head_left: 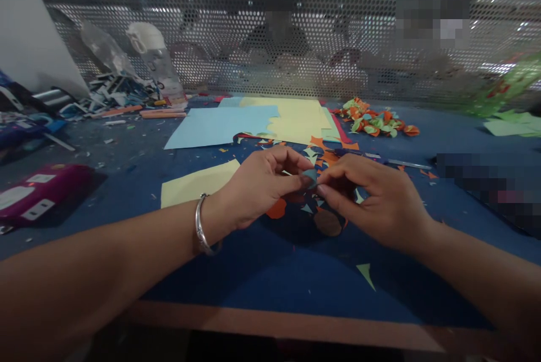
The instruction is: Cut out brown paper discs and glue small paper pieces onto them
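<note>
A small blue-grey paper piece [310,176] is pinched between the fingertips of my left hand [264,181], which wears a silver bangle at the wrist. The closed fingertips of my right hand [374,195] touch the same piece from the right side. Below the hands lie an orange paper piece [276,209] and a round brownish piece [328,223]. Orange and pale green scraps [327,153] are scattered just behind the fingers. A pale yellow sheet [198,183] lies partly behind my left forearm.
Blue paper [220,124] and yellow paper [296,117] lie farther back, beside a pile of curled pieces [376,119]. At left are a magenta case [46,190], a bottle [158,60] and pens. A perforated metal screen [220,23] stands behind.
</note>
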Available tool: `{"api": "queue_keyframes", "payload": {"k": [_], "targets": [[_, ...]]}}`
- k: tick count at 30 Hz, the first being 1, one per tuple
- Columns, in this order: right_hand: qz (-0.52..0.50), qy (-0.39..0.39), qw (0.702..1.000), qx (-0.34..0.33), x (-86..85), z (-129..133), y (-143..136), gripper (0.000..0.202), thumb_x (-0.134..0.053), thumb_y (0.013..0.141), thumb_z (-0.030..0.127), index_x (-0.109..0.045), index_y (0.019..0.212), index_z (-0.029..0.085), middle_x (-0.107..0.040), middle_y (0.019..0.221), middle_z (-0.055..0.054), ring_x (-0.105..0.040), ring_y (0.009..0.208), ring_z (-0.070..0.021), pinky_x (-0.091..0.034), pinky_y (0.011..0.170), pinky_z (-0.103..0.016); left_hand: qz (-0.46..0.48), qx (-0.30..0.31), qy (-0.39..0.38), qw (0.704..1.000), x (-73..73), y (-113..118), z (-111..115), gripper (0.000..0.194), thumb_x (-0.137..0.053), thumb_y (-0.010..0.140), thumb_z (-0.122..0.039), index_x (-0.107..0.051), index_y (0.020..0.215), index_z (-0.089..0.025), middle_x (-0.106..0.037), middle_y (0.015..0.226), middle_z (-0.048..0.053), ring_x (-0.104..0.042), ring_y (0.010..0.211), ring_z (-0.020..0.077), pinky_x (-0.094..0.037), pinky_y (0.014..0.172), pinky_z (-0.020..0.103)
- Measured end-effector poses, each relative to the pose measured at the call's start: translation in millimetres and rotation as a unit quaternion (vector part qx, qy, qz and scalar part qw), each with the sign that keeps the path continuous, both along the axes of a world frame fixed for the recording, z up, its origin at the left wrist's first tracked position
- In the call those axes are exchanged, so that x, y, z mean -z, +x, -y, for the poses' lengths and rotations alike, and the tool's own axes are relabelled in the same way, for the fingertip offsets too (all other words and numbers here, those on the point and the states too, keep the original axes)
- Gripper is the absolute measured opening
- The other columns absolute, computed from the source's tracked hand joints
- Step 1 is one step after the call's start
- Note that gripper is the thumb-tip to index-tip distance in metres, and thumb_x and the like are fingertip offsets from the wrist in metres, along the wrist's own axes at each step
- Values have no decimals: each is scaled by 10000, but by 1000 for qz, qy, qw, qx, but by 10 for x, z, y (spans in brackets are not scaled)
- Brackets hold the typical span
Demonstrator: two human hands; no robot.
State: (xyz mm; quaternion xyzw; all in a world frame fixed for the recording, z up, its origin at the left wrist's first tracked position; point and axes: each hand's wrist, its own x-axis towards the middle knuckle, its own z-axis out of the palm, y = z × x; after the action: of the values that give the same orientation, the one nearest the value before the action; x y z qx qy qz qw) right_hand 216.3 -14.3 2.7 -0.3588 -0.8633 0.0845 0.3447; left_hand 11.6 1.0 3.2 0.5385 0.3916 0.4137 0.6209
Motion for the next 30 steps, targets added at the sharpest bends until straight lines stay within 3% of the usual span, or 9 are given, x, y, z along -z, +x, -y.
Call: {"api": "queue_keyframes", "payload": {"k": [5, 11, 17, 30], "targets": [[-37, -53, 997, 31, -18, -19, -24, 64, -619, 901, 186, -648, 844, 188, -613, 700, 16, -537, 557, -95, -439, 543, -240, -15, 19, 22, 999, -22, 11, 30, 96, -728, 827, -175, -679, 895, -128, -680, 847, 4, -657, 740, 100, -564, 687, 238], [-82, -105, 991, 34, -21, -26, -34, 72, -637, 892, 213, -642, 824, 190, -603, 685, 19, -532, 549, -93, -431, 519, -230, -41, 31, 77, 996, 30, -11, 22, 362, -873, 689, -235, -672, 973, -134, -701, 889, 13, -676, 768, 115, -538, 702, 236], [-87, -118, 989, 37, -34, -22, -43, 77, -649, 885, 215, -635, 812, 195, -596, 663, 25, -510, 538, -90, -423, 512, -226, -70, 27, 139, 987, 92, -21, 7, 272, -814, 750, -245, -672, 963, -152, -709, 876, 22, -679, 751, 131, -540, 688, 258], [-105, -147, 983, 36, -22, -44, -26, 120, -680, 884, 281, -644, 816, 189, -624, 687, 11, -544, 562, -96, -443, 525, -226, -105, 24, 154, 982, 57, -18, 24, 210, -765, 805, -273, -705, 954, -138, -709, 835, 38, -652, 733, 135, -532, 696, 263]]}}
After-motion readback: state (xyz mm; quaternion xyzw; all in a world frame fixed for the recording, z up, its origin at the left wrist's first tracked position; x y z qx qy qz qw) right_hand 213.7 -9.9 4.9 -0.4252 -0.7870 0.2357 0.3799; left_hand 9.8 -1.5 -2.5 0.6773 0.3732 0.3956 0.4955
